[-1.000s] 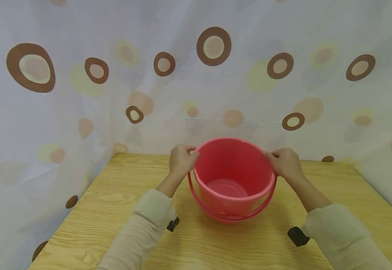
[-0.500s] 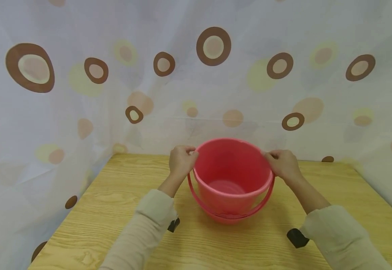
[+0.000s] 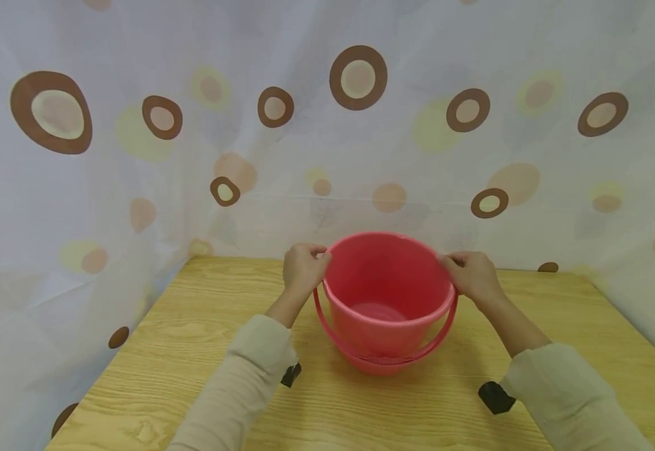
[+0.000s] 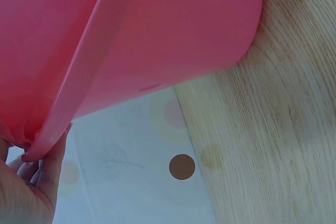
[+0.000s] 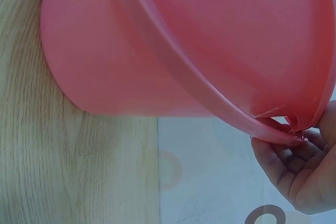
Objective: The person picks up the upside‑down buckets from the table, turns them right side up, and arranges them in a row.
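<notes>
A pink plastic bucket (image 3: 383, 341) stands on the wooden table with its mouth up and its inside visible. Its handle (image 3: 323, 319) hangs down across the front. My left hand (image 3: 304, 270) pinches the left side of the rim, where the handle joins; the left wrist view shows the fingers (image 4: 50, 174) beneath that joint. On the opposite side, my right hand (image 3: 474, 275) grips the rim between thumb and fingers. In the right wrist view its fingers (image 5: 283, 169) curl about the handle's end. Nothing is visible inside the bucket.
The wooden table (image 3: 192, 338) runs back to a pale curtain (image 3: 304, 144) printed with brown and beige circles. That curtain also hangs along both sides. A small black block (image 3: 496, 398) sits at the right cuff, and another black block (image 3: 291, 374) at the left cuff.
The bucket's right side and my right hand have shifted slightly to the left. My left hand has barely moved, and both hands keep hold of the rim.
</notes>
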Action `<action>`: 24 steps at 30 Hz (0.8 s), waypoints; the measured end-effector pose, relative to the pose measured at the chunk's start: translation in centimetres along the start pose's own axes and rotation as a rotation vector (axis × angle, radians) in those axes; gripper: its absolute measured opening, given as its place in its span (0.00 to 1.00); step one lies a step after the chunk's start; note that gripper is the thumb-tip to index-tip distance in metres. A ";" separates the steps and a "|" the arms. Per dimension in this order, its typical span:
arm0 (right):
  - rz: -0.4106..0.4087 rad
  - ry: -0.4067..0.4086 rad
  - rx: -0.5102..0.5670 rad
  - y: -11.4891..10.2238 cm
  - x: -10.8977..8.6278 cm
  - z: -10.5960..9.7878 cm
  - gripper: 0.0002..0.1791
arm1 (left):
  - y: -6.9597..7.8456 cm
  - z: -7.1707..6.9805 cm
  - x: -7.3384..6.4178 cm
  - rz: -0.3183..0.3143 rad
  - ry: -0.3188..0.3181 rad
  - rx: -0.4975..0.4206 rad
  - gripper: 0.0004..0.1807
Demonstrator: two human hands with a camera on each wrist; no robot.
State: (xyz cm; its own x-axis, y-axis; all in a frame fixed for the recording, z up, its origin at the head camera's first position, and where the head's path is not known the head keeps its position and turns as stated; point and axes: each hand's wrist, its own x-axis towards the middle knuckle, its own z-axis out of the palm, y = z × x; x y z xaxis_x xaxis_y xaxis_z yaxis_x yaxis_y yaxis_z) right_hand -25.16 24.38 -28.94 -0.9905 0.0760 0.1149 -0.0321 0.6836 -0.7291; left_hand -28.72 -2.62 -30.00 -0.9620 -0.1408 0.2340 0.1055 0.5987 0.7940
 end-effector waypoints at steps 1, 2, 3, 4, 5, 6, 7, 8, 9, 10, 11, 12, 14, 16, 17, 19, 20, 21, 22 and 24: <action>-0.003 -0.002 0.004 0.0 0.0 0.0 0.26 | 0.0 0.0 0.0 -0.001 0.001 0.002 0.12; -0.004 -0.005 0.013 0.1 0.0 0.0 0.26 | 0.0 0.0 0.0 -0.001 0.003 0.004 0.12; -0.005 -0.008 0.022 0.1 0.0 0.0 0.25 | -0.1 0.0 0.1 -0.003 0.003 0.004 0.12; -0.006 -0.012 0.030 0.2 0.0 0.1 0.25 | -0.1 0.0 0.1 -0.006 0.004 0.004 0.12; -0.006 -0.018 0.040 0.2 0.0 0.1 0.26 | -0.1 0.0 0.1 -0.009 0.003 0.002 0.12; -0.005 -0.023 0.047 0.2 0.0 0.1 0.26 | -0.1 0.0 0.1 -0.011 0.004 0.000 0.12; -0.004 -0.026 0.054 0.2 0.0 0.1 0.26 | -0.2 0.0 0.2 -0.014 0.003 -0.001 0.12; -0.003 -0.029 0.058 0.2 0.0 0.2 0.26 | -0.2 0.0 0.2 -0.016 0.003 -0.002 0.12; -0.003 -0.029 0.056 0.2 0.0 0.2 0.26 | -0.2 0.0 0.2 -0.018 0.002 -0.005 0.12; -0.004 -0.029 0.055 0.1 0.0 0.2 0.26 | -0.3 0.0 0.2 -0.018 0.002 -0.005 0.12; -0.007 -0.027 0.049 0.1 0.0 0.3 0.26 | -0.3 0.0 0.3 -0.018 0.001 -0.006 0.12; -0.011 -0.023 0.043 0.1 0.0 0.3 0.26 | -0.3 0.0 0.3 -0.019 0.001 -0.005 0.12; -0.019 -0.019 0.033 0.1 0.0 0.3 0.25 | -0.3 0.0 0.3 -0.019 -0.007 -0.011 0.13; -0.027 -0.016 0.028 0.2 0.0 0.4 0.25 | -0.3 -0.1 0.3 -0.020 -0.020 -0.025 0.13; -0.028 -0.016 0.026 0.3 0.0 0.4 0.25 | -0.3 -0.2 0.2 -0.017 -0.029 -0.036 0.13; -0.029 -0.016 0.034 0.4 0.0 0.4 0.25 | -0.5 -0.3 0.2 -0.010 -0.040 -0.046 0.13; -0.029 -0.014 0.037 0.5 0.0 0.4 0.25 | -0.6 -0.3 0.2 -0.009 -0.047 -0.055 0.14; -0.029 -0.011 0.045 0.5 0.0 0.3 0.25 | -0.7 -0.4 0.2 -0.006 -0.053 -0.064 0.14; -0.030 -0.009 0.052 0.6 -0.1 0.3 0.25 | -0.8 -0.4 0.1 -0.003 -0.059 -0.077 0.14; -0.040 -0.001 0.058 0.6 -0.2 0.3 0.25 | -1.2 -0.5 0.0 0.017 -0.056 -0.087 0.15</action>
State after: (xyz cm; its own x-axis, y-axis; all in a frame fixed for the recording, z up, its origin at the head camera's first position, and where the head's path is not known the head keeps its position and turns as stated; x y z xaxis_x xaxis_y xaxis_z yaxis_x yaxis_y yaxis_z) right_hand -25.07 24.57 -29.65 -0.9884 0.0486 0.1436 -0.0791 0.6428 -0.7619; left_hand -28.77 -3.68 -30.66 -0.9721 -0.0857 0.2185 0.1412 0.5297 0.8364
